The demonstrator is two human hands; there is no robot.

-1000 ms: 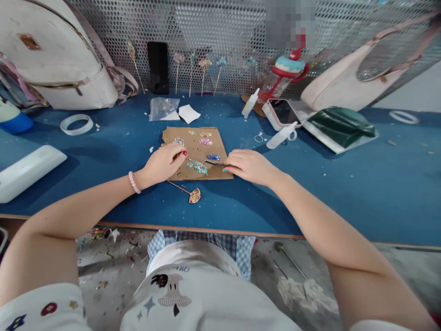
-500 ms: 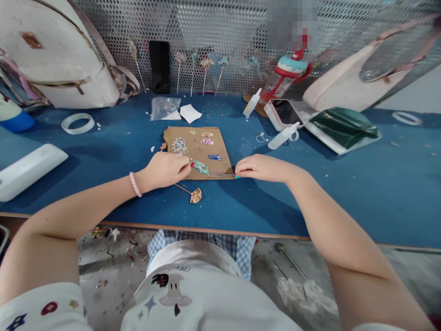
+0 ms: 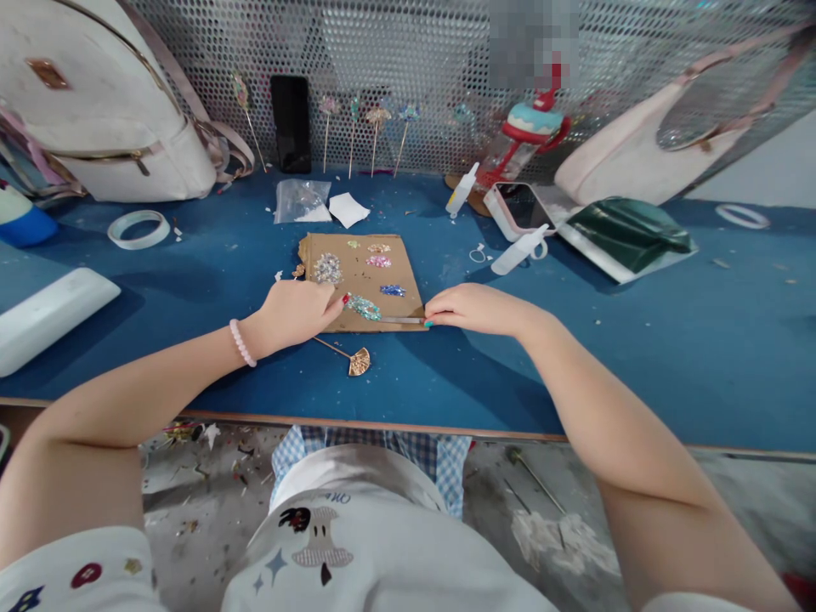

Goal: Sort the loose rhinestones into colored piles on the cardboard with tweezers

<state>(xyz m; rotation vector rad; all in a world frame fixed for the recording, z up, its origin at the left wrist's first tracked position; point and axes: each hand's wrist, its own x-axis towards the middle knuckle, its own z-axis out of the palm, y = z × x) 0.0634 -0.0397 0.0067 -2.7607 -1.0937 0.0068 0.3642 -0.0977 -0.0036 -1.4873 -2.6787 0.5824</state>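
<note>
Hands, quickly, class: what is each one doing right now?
Left hand: fingers curled, resting on the cardboard sheet; any grip unclear.
Right hand: pinched on a thin metal tool.

You had bright, even overhead light; soft shadows fell beneath both forearms on the blue table (image 3: 637, 340). Wide-angle distortion bent the frame edges, a pixelated block masked the top centre, and the centre stayed sharp

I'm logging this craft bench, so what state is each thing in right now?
left hand: fingertips on the cardboard's near edge
right hand: pinching thin tweezers
teal rhinestone piece: flat on cardboard
gold fan hairpin: lying on blue table, untouched
backpack: zipped shut
glue bottle: on its side
</note>
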